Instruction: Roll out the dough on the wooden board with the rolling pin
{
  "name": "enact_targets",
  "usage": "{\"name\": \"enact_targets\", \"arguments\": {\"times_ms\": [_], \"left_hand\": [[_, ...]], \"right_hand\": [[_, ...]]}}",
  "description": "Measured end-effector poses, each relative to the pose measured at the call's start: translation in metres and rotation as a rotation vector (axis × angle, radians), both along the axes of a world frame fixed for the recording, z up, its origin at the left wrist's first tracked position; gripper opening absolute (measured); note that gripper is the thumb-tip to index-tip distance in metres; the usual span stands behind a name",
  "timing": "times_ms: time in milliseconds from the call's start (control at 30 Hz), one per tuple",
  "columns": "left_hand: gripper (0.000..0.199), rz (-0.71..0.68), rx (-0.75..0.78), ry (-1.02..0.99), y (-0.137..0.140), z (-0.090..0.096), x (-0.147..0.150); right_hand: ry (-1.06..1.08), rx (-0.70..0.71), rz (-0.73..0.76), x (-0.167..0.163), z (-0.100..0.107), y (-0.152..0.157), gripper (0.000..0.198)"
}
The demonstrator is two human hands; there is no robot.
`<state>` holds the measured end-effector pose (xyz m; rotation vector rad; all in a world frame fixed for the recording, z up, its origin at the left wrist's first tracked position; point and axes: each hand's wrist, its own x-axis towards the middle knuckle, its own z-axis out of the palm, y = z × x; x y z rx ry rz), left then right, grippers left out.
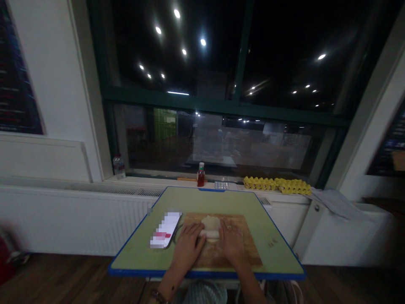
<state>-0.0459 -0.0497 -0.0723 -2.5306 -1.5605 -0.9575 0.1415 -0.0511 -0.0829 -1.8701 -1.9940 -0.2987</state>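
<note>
A flat sheet of pale dough (210, 222) lies on a wooden board (218, 258). Across its near part runs a pale cylinder (210, 234); whether it is a rolling pin or a rolled-up part of the dough I cannot tell. My left hand (189, 242) rests palm down at the cylinder's left end, its fingers stretched forward and its thumb beside the dough. At the right end, my right hand (232, 240) lies palm down, fingers extended and a ring on one of them. The cylinder's two ends are hidden under my hands.
Left of the board, a phone (166, 230) with a lit screen lies on the green table (190, 200), which has a blue rim. On the windowsill stand a sauce bottle (201, 175), yellow egg trays (276, 185) and a clear bottle (119, 166). A radiator (79, 223) stands behind.
</note>
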Motion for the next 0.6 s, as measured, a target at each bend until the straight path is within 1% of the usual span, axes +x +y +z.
{"name": "enact_targets", "arguments": {"times_ms": [67,200,300,367,433,500,533,600], "left_hand": [[0.04,0.027,-0.023,0.036,0.006,0.005,0.004],[0.049,0.049,-0.119,0.167,0.024,0.016,0.011],[0.048,0.066,-0.162,0.279,0.043,0.023,0.015],[0.046,0.049,-0.229,0.359,0.056,0.025,0.02],[0.05,0.089,-0.318,0.369,0.066,0.026,0.026],[0.06,0.142,-0.397,0.334,0.071,0.026,0.034],[0.064,0.154,-0.417,0.32,0.072,0.026,0.037],[0.065,0.154,-0.431,0.311,0.069,0.027,0.043]], "right_hand": [[0.022,-0.076,-0.03,-0.002,0.01,0.005,0.046],[0.045,-0.14,-0.061,-0.004,0.024,0.014,0.049],[0.039,-0.166,-0.06,-0.002,0.025,0.017,0.049],[0.032,-0.172,-0.043,-0.002,0.023,0.017,0.049],[0.019,-0.188,-0.034,-0.002,0.021,0.016,0.05],[0.003,-0.215,-0.03,-0.001,0.02,0.016,0.051],[-0.003,-0.229,-0.019,0.001,0.02,0.018,0.051],[-0.003,-0.257,0.031,0.005,0.021,0.024,0.05]]}}
